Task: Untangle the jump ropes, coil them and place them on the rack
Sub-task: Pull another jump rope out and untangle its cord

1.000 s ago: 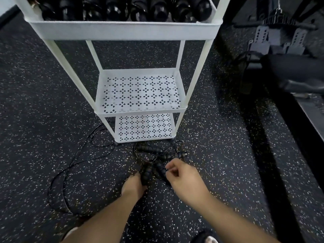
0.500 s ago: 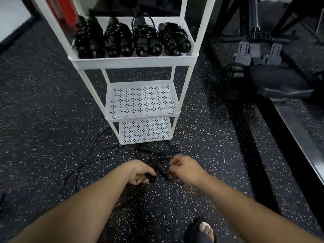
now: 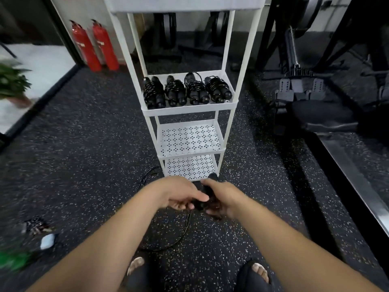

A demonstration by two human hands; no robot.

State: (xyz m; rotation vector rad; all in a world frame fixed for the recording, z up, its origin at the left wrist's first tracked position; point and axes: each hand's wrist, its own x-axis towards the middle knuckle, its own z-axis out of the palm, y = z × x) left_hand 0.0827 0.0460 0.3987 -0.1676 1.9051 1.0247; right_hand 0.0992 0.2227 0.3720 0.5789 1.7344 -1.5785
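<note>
The jump rope handles (image 3: pixel 205 199) are a dark bundle held between both hands, above the floor and just in front of the rack's lowest shelf. The right hand (image 3: pixel 223 199) comes in from the right with its fingers curled round the bundle, knuckles turned toward the rack. The left hand (image 3: pixel 179 193) reaches across from the left, palm turned inward – its thumb lies over the near end of the bundle and the fingers (image 3: pixel 185 205) sit together beneath it, pinching that end. The picture is a little blurred here, so how many handles are in the bundle cannot be told.

The bundle's long axis runs away from the person: 1 black tip (image 3: pixel 213 177) sticks out past the right hand and points at the rack's base, while the other end sits low between the 2 palms. A thin black cord (image 3: pixel 189 220) drops from under the hands and lies in a loose curve on the floor between the feet; another stretch of cord (image 3: pixel 149 175) lies on the floor left of the rack's foot.

The white rack (image 3: pixel 187 113) stands upright straight ahead. Its 2 lower shelves are perforated, and the shelf above them carries 4 coiled ropes (image 3: pixel 187 90) side by side, handles lying front to back. The floor (image 3: pixel 84 154) is black speckled rubber. Black sandals (image 3: pixel 136 277) show at the bottom edge. Farther off are 2 red fire extinguishers (image 3: pixel 94 47) at the back left, a green plant (image 3: pixel 10 81) at the left edge and a dark exercise machine (image 3: pixel 299 89) on the right
</note>
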